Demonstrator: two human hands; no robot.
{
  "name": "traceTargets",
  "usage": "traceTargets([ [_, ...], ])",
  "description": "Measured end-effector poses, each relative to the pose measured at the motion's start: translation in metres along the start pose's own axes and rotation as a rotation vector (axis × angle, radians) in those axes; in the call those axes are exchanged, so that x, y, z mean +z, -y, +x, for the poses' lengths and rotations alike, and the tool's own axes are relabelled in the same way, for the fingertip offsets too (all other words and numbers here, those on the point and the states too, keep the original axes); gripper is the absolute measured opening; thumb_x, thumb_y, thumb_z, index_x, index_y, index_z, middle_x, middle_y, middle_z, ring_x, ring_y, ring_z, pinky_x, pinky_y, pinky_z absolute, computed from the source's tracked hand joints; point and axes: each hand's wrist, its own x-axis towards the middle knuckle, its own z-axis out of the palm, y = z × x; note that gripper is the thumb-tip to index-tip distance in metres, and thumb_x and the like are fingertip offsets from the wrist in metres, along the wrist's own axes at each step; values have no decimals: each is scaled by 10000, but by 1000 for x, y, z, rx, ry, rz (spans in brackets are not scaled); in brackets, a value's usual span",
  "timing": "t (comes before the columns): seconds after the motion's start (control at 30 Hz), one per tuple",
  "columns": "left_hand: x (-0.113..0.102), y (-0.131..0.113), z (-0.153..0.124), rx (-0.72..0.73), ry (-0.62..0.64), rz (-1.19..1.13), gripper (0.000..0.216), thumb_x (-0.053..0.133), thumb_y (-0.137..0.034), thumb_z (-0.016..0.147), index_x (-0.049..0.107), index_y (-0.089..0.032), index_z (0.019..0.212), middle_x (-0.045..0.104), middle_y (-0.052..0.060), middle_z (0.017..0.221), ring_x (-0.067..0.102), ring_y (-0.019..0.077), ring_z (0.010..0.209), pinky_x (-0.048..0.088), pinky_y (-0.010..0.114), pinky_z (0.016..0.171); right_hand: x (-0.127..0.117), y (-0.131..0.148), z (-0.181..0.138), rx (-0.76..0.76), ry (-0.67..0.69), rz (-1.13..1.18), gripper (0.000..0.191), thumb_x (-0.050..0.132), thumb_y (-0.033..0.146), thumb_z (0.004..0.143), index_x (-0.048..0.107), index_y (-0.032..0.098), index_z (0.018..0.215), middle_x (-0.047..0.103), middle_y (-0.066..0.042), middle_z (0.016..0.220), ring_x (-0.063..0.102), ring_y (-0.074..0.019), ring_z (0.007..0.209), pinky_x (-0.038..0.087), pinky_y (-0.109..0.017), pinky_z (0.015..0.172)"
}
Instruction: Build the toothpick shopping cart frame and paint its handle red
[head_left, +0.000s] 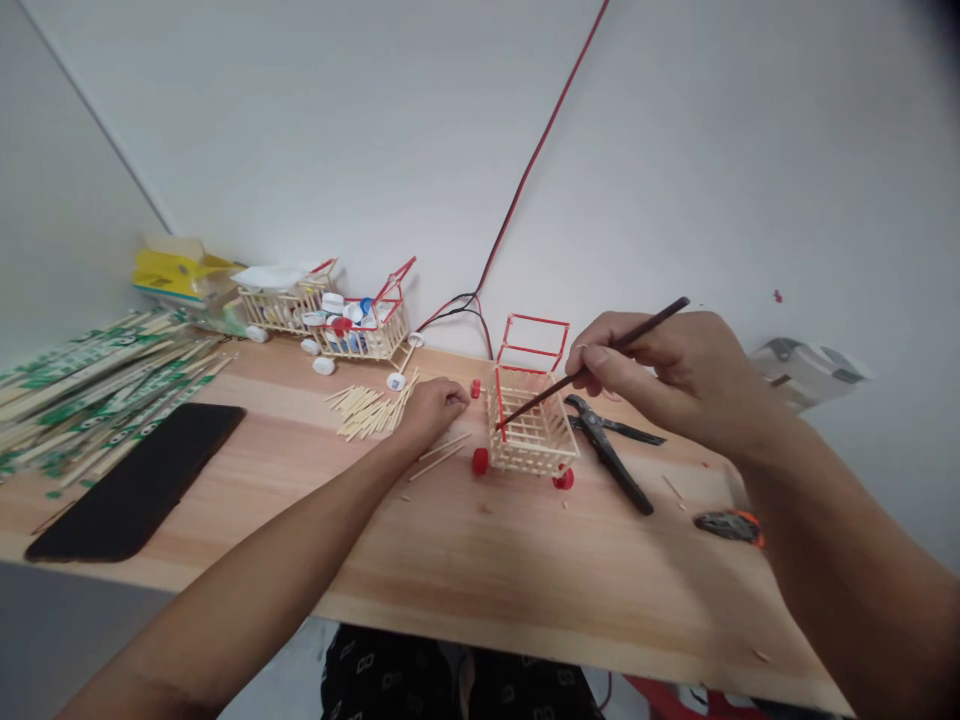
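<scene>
My right hand (pixel 645 370) pinches a thin dark paintbrush (pixel 551 390), its tip at the left top rim of a small model shopping cart (pixel 536 430) made of thin wooden sticks. That rim and the raised handle frame are red; the other sticks are bare wood. Red round wheels (pixel 480 461) carry the cart. To its left, my left hand (pixel 433 410) rests on the table with fingers curled, close to another red wheel (pixel 475 388). I see nothing in those fingers. Cut short sticks (pixel 367 411) lie in a pile beside it.
Black-handled pliers (pixel 611 455) lie right of the cart, with an orange-and-black tool (pixel 727 525) farther right. Two finished-looking carts stand at back left, one holding bottle caps (pixel 352 315). A black phone-like slab (pixel 139 482) and packaged sticks (pixel 97 385) occupy the left of the wooden table (pixel 450 560).
</scene>
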Motion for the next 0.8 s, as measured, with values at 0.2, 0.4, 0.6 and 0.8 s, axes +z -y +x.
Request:
traceTargets([
  [0.2, 1, 1, 0, 5, 0, -9, 151, 602, -83, 734, 725, -170, 744, 710, 21, 781, 625, 158, 752, 440, 256, 706, -5, 6, -2, -39, 30, 3, 249, 483, 284, 908, 677, 233, 759, 674, -11, 713, 587, -134, 586, 417, -274, 524],
  [0.4, 0, 0, 0, 9, 2, 9, 160, 600, -79, 728, 729, -173, 748, 708, 23, 779, 616, 158, 739, 442, 258, 712, -7, -2, -8, 46, -44, 44, 256, 505, 336, 920, 686, 248, 761, 673, -19, 714, 603, -150, 591, 431, -299, 544],
  [0.6, 0, 1, 1, -3, 4, 19, 141, 610, -97, 729, 729, -169, 748, 690, 18, 748, 599, 150, 708, 416, 249, 670, -11, -36, -26, 265, -317, 77, 281, 510, 365, 922, 671, 235, 733, 655, -23, 706, 607, -158, 591, 472, -326, 580],
  [0.8, -1, -1, 2, -1, 11, 26, 138, 610, -99, 732, 730, -163, 756, 703, 24, 767, 604, 154, 721, 419, 253, 673, -4, -54, -42, 322, -368, -174, 283, 483, 331, 923, 669, 248, 727, 709, -15, 816, 674, -195, 727, 482, -325, 635],
])
